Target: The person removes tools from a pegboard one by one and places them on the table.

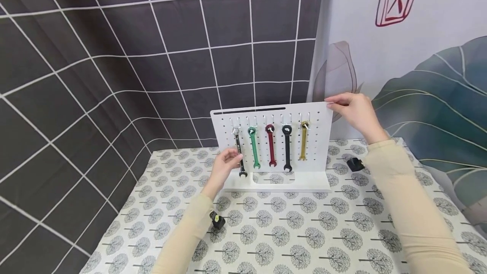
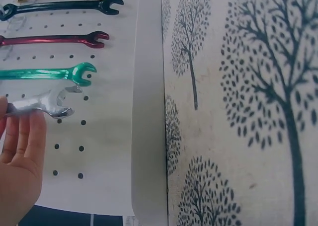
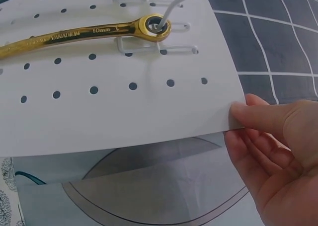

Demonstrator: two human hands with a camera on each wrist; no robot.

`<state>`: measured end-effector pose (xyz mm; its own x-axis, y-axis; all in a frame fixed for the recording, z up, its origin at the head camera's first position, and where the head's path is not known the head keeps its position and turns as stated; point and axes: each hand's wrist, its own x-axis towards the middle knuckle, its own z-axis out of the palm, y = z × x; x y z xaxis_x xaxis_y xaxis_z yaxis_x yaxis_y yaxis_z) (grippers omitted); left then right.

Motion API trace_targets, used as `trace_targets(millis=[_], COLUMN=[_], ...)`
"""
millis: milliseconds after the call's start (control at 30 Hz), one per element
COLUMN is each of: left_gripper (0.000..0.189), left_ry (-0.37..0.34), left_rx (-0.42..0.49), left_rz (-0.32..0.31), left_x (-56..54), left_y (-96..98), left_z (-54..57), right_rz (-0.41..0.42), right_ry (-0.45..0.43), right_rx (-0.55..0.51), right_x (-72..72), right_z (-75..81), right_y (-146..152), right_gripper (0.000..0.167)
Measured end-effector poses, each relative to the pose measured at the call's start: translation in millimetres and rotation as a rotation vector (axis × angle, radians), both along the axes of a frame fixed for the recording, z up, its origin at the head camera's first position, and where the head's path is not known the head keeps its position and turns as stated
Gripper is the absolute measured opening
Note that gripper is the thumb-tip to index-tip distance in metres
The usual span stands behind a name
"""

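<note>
In the head view a white pegboard (image 1: 317,147) stands on the cloth. My left hand (image 1: 225,165) pinches the shaft of the leftmost wrench, a silver combination wrench (image 1: 242,173), between thumb and fingers; its ring end overlaps a hook near the top. The open jaw of this wrench points down, below my fingers. To its right hang a green wrench (image 1: 254,149), a red wrench (image 1: 271,147), a black wrench (image 1: 287,149) and a gold wrench (image 3: 94,33), each by its ring end. My right hand (image 1: 355,111) pinches the board's top right corner, thumb in front and fingers behind.
A tree-patterned cloth (image 1: 266,240) covers the table. Dark tiled fabric (image 1: 171,67) rises behind and on the left, with a leaf-printed sheet (image 1: 430,96) on the right. The board's white base (image 1: 281,187) extends forward. Small black devices sit at both wrists.
</note>
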<state>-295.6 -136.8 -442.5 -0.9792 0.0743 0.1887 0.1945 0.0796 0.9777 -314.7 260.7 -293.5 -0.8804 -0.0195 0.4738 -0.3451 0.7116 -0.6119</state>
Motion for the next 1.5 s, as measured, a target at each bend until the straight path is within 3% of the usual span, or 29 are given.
trace_targets(millis=[267, 533, 900, 1333, 1500], left_gripper=[0.024, 0.023, 0.025, 0.029, 0.027], left_ry=[0.025, 0.047, 0.121, 0.020, -0.003], left_rx=[0.033, 0.073, -0.009, -0.068, -0.113], left_rz=[0.000, -0.006, 0.044, 0.169, 0.185], left_x=[1.6, 14.0, 31.0, 41.9, 47.0], left_y=[1.0, -1.9, -19.0, -54.5, -63.7], left_z=[1.8, 7.2, 26.0, 34.1, 34.1], right_rz=[-0.005, -0.006, -0.010, -0.003, -0.001], right_ry=[0.002, -0.009, 0.006, 0.007, 0.001], right_rx=[0.005, 0.002, 0.006, 0.019, 0.019], right_x=[0.3, 0.7, 2.0, 0.2, 0.3], right_z=[-0.5, 1.8, 3.0, 4.1, 3.2], right_y=[1.6, 2.0, 1.9, 0.1, 0.0], right_gripper=[0.027, 0.028, 0.028, 0.027, 0.026])
